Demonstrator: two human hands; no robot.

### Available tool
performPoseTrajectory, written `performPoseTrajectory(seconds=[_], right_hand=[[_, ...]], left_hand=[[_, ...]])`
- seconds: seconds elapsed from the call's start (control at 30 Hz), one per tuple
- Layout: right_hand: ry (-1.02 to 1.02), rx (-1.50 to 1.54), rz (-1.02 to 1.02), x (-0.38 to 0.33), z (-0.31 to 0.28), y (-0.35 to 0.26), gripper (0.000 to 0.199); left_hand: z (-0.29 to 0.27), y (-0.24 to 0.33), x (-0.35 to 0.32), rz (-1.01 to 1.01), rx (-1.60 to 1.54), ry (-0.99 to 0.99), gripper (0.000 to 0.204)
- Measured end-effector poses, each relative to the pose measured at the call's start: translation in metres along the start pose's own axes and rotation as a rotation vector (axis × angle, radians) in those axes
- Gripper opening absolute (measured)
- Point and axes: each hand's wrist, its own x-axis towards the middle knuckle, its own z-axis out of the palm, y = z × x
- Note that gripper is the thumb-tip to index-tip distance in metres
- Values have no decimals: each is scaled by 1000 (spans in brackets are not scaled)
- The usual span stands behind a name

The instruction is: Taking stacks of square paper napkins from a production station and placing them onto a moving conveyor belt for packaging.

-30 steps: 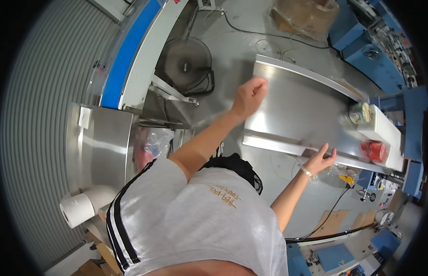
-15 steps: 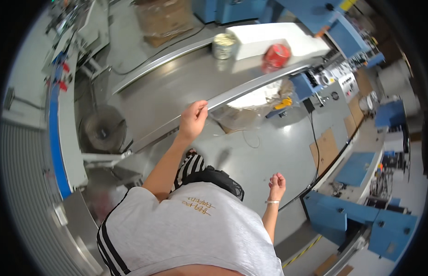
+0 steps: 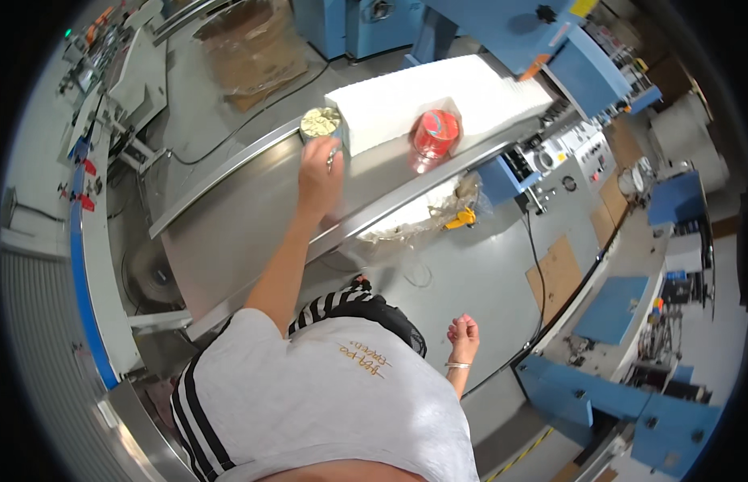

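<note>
My left hand (image 3: 320, 178) reaches over the metal table and overlaps the near side of a can (image 3: 321, 122) filled with pale yellow pieces. Its fingers are partly hidden and slightly blurred, so whether they grip the can is unclear. A small patch of patterned metal shows between the fingers and thumb. To the right stands a red can (image 3: 435, 134), in a notch of a long white foam block (image 3: 390, 92). My right hand (image 3: 464, 333) hangs low beside my body over the floor, fingers loosely curled and apart, holding nothing visible.
The metal table (image 3: 229, 233) has raised edges. Below its near edge lie a clear plastic bag (image 3: 398, 237) and a yellow-handled tool (image 3: 461, 218). Blue machinery (image 3: 502, 36) stands beyond, and blue cabinets (image 3: 607, 386) to the right. A plastic-lined carton (image 3: 253, 56) sits behind.
My left hand has moved forward from the table's near edge to the can with pale pieces. The view has shifted, and my right hand still hangs low. Both cans keep their places beside the foam.
</note>
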Motion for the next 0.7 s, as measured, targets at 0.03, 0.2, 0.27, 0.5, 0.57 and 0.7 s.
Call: performPoseTrajectory(seconds=[0.03, 0.2, 0.27, 0.5, 0.57, 0.7], right_hand=[[-18, -7, -10, 15, 3, -6, 20], [-124, -147, -28, 65, 51, -63, 21], [-291, -196, -88, 81, 81, -87, 29], [-784, -308, -285, 121, 184, -154, 22], [-962, -266, -271, 135, 208, -163, 21], [-1208, -442, -350, 156, 248, -174, 21]], left_hand=[[6, -9, 13, 12, 77, 36, 22], [23, -52, 53, 32, 369, 77, 35], [26, -66, 61, 36, 353, 6, 31], [71, -77, 78, -9, 547, 8, 17], [75, -67, 81, -98, 579, 9, 24], [71, -77, 82, -226, 566, -6, 29]])
